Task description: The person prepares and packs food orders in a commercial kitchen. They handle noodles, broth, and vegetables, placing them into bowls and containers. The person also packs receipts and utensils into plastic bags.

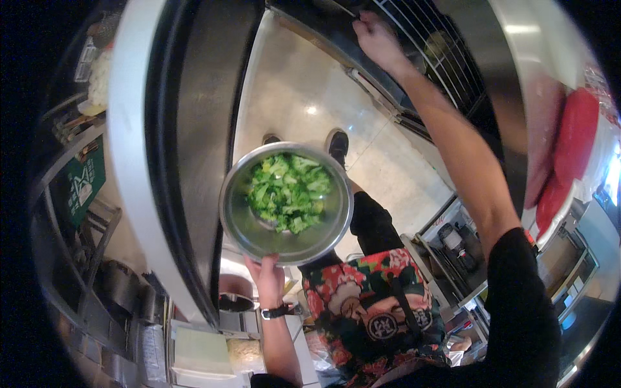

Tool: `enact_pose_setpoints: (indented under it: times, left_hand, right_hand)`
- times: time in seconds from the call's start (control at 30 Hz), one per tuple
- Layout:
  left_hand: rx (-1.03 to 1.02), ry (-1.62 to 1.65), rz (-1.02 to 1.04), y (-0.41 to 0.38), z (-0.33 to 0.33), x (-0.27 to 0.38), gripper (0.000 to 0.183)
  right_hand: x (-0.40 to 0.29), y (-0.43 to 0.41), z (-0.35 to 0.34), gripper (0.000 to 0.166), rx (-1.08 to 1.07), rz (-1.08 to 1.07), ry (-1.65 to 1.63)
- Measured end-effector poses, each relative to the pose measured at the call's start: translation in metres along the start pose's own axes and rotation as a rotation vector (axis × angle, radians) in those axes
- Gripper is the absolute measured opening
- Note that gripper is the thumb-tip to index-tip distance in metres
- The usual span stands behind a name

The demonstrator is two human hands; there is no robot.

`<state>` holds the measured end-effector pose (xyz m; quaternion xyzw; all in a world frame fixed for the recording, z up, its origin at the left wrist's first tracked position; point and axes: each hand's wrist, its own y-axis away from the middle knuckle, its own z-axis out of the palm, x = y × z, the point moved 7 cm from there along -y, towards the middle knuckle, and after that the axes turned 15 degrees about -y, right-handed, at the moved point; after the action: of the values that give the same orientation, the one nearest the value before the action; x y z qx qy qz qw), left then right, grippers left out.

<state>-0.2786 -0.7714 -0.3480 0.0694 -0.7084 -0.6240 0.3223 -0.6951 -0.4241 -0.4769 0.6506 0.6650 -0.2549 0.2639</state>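
Observation:
My left hand (269, 276), with a dark watch on the wrist, grips the near rim of a round stainless steel bowl (240, 237). Cut green broccoli florets (291, 191) lie inside the bowl. My right hand (376, 31) reaches far forward at the top, beside a wire shelf (436, 43) in the dark interior of a steel cabinet. Its fingers are curled near a thin rod or edge; whether they hold it I cannot tell. A roundish, blurred item (438, 44) shows behind the wires.
A large steel door (208, 97) with a dark gasket stands open to the left. Below lies the pale floor (310, 87) with my shoes on it. A dark pot (235, 301) and lidded containers (201, 351) are at the lower left. Red and clear bags (575, 140) lie at right.

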Motion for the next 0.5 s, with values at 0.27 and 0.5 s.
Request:
enact_pose_setpoints:
  times: [0.27, 0.5]
  left_hand:
    - [0.061, -0.024, 0.068, -0.015, -0.015, -0.02, 0.062]
    - [0.043, -0.049, 0.023, -0.021, -0.031, -0.041, 0.061]
  right_hand:
    - [-0.028, -0.1, 0.055, 0.046, -0.218, 0.137, 0.301]
    - [0.013, -0.107, 0.105, 0.054, -0.475, -0.018, 0.505]
